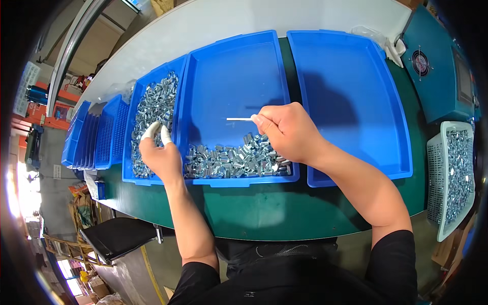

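Observation:
My right hand [290,129] is closed in a pinch round a thin, pale rod [240,119]. The rod points left, above the middle blue tray [229,66]. Short, shiny metal pieces [223,161] lie heaped along that tray's near side. My left hand [161,152], with white covers on the thumb and a fingertip, is over the narrower left blue tray [133,109]. Its covered tips are apart, close to a pile of similar metal pieces [156,101]. Whether they touch a piece is hard to make out.
Another blue tray [351,91] lies to the right on the green table [254,213]. Blue baskets [104,132] stand at the left. A pale green basket [450,178] of small metal parts and a teal machine [437,66] with a fan are at the right.

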Motion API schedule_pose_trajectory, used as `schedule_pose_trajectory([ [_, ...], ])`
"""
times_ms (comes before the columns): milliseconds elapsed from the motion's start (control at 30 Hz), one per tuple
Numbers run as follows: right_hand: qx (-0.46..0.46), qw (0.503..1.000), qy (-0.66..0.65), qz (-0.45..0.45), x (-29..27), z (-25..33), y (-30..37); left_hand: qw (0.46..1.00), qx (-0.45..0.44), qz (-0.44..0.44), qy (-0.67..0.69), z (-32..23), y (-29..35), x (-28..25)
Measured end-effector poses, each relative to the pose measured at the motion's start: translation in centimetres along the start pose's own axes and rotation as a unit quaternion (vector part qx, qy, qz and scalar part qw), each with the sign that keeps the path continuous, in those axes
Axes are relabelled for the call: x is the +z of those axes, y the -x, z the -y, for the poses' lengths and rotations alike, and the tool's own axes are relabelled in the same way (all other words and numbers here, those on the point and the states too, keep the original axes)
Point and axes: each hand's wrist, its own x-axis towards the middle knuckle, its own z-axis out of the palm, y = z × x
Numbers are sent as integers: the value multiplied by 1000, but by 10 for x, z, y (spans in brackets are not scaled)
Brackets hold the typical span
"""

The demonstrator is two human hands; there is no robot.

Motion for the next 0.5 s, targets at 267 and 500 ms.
schedule_pose_trajectory([
  [267,-26,999,30,21,-7,-6,6,933,154,324,-31,-29,31,7],
  [500,-12,997,24,73,-1,-7,4,876,173,447,-47,-30,33,4],
])
